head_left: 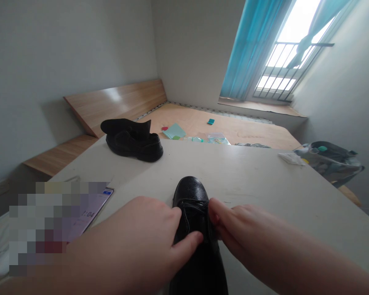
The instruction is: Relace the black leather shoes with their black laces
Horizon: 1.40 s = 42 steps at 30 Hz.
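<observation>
A black leather shoe (192,192) stands on the white table (258,180) right in front of me, toe pointing away. My left hand (147,233) lies over its left side, thumb pressed across the laces, fingers closed on them. My right hand (233,229) comes in from the right, fingertips pinched at the laces on the shoe's right side. A second black shoe (132,141) rests at the table's far left edge, well away from both hands.
A phone (89,215) with a lit screen lies on the table at the left. A crumpled white tissue (290,157) sits at the far right edge. Beyond the table are a wooden bed base (203,123) with small items, a grey bag (329,157) and a window with blue curtains (249,45).
</observation>
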Motion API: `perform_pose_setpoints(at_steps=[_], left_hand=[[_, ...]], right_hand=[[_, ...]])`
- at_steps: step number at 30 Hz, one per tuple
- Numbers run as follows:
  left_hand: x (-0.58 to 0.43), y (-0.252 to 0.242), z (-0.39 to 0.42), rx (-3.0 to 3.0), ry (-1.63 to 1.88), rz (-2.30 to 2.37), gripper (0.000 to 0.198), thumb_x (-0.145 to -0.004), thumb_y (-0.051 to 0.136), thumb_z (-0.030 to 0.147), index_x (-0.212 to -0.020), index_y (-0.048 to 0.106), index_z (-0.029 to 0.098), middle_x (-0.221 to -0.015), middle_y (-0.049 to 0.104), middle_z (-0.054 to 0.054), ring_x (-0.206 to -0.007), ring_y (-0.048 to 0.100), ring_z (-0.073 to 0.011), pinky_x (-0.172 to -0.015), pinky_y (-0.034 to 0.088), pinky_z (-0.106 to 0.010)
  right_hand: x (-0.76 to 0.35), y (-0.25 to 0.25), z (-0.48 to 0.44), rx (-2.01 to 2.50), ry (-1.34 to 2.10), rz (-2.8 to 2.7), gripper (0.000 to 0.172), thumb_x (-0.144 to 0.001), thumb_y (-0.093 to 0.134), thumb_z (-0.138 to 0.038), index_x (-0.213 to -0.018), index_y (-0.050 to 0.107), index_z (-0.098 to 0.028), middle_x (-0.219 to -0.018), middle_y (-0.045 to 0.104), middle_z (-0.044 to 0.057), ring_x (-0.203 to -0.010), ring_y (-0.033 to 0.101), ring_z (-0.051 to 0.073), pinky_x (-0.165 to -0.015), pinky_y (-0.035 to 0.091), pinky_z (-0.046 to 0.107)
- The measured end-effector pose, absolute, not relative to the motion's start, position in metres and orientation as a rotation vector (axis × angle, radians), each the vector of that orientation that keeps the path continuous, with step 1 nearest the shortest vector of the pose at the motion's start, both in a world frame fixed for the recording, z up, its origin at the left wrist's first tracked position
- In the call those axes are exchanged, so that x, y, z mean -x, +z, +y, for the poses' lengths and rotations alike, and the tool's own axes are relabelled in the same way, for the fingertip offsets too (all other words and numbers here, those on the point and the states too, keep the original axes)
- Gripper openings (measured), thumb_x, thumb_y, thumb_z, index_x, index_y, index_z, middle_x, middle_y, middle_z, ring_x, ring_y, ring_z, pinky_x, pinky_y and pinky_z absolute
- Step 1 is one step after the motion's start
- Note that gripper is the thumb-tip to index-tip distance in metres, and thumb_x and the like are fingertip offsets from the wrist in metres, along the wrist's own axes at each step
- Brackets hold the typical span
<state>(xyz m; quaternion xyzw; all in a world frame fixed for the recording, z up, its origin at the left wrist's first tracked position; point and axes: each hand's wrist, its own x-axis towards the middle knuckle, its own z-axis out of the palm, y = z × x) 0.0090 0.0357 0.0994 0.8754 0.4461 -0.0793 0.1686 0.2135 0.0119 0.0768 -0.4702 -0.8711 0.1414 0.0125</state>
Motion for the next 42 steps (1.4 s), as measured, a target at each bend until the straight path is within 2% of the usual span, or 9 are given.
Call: perform_pose_setpoints(at_steps=[6, 9, 12, 19, 26, 30, 33, 37, 42], left_hand=[[-0.024, 0.097, 0.025, -2.493, -0.341, 1.428, 0.037, -0.095, 0.035, 0.026, -0.114, 0.063, 0.012, -0.082, 0.073, -0.016, -0.069, 0.07, -0.0331, -0.057, 0.049, -0.038], [-0.025, 0.096, 0.023, -2.605, -0.406, 1.347, 0.046, -0.085, 0.044, 0.012, -0.129, 0.054, 0.008, -0.095, 0.073, -0.02, -0.078, 0.071, -0.035, -0.06, 0.053, -0.039], [-0.023, 0.094, 0.024, -2.68, -0.392, 1.233, 0.06, -0.073, 0.049, 0.003, -0.133, 0.051, 0.007, -0.106, 0.071, -0.021, -0.085, 0.07, -0.0344, -0.066, 0.056, -0.04], [-0.016, 0.092, 0.024, -2.521, -0.239, 1.277, 0.03, -0.075, 0.048, 0.005, -0.099, 0.061, 0.015, -0.084, 0.071, -0.009, -0.073, 0.07, -0.0291, -0.065, 0.054, -0.038], [-0.023, 0.099, 0.028, -2.514, -0.211, 1.282, 0.027, -0.081, 0.045, 0.007, -0.098, 0.063, 0.018, -0.083, 0.071, -0.009, -0.074, 0.07, -0.0315, -0.062, 0.05, -0.041], [-0.022, 0.099, 0.029, -2.5, -0.2, 1.262, 0.027, -0.087, 0.041, 0.011, -0.097, 0.064, 0.02, -0.083, 0.071, -0.008, -0.072, 0.069, -0.0288, -0.062, 0.049, -0.039], [-0.017, 0.098, 0.03, -2.551, -0.068, 1.267, 0.025, -0.091, 0.041, 0.016, -0.093, 0.066, 0.023, -0.088, 0.068, -0.007, -0.076, 0.065, -0.0276, -0.063, 0.048, -0.039], [-0.012, 0.105, 0.031, -2.527, 0.482, 1.184, 0.02, -0.095, 0.045, 0.024, -0.088, 0.063, 0.025, -0.088, 0.066, -0.001, -0.076, 0.062, -0.0201, -0.064, 0.047, -0.032], [-0.014, 0.117, 0.032, -2.278, 1.002, 1.115, 0.009, -0.091, 0.06, 0.032, -0.086, 0.067, 0.029, -0.075, 0.068, 0.009, -0.064, 0.059, -0.0106, -0.056, 0.046, -0.02]], right_hand=[[-0.205, 0.087, 0.011, 1.373, 0.367, -2.762, 0.025, -0.089, 0.051, -0.01, -0.113, 0.054, -0.013, -0.092, 0.073, 0.01, -0.065, 0.069, 0.02, -0.052, 0.043, 0.028], [-0.2, 0.088, 0.01, 1.382, 0.324, -2.73, 0.022, -0.09, 0.057, -0.022, -0.11, 0.056, -0.013, -0.089, 0.074, 0.01, -0.069, 0.071, 0.025, -0.051, 0.045, 0.031], [-0.199, 0.084, 0.01, 1.394, 0.314, -2.718, 0.02, -0.085, 0.056, -0.016, -0.105, 0.057, -0.015, -0.081, 0.073, 0.006, -0.066, 0.071, 0.025, -0.048, 0.041, 0.03], [-0.197, 0.078, 0.01, 1.43, 0.1, -2.851, 0.021, -0.07, 0.052, 0.0, -0.081, 0.058, -0.017, -0.061, 0.065, 0.001, -0.047, 0.062, 0.018, -0.042, 0.026, 0.029], [-0.195, 0.082, 0.014, 1.697, 0.343, -2.713, 0.018, -0.07, 0.054, -0.005, -0.078, 0.058, -0.021, -0.059, 0.066, 0.001, -0.047, 0.058, 0.016, -0.043, 0.017, 0.027], [-0.196, 0.088, 0.018, 1.643, 0.422, -2.622, 0.014, -0.074, 0.055, -0.008, -0.073, 0.056, -0.022, -0.059, 0.063, -0.002, -0.048, 0.052, 0.013, -0.047, 0.02, 0.026], [-0.197, 0.098, 0.019, 1.515, 0.503, -2.483, 0.014, -0.08, 0.056, -0.009, -0.073, 0.055, -0.021, -0.067, 0.062, -0.004, -0.057, 0.053, 0.011, -0.052, 0.031, 0.024], [-0.2, 0.112, 0.02, 1.281, 0.646, -2.17, 0.013, -0.087, 0.056, -0.012, -0.08, 0.057, -0.022, -0.079, 0.063, -0.004, -0.071, 0.057, 0.011, -0.058, 0.043, 0.021], [-0.202, 0.118, 0.021, 1.039, 0.833, -1.731, 0.007, -0.088, 0.063, -0.02, -0.084, 0.064, -0.024, -0.076, 0.065, -0.005, -0.068, 0.062, 0.009, -0.059, 0.052, 0.018]])
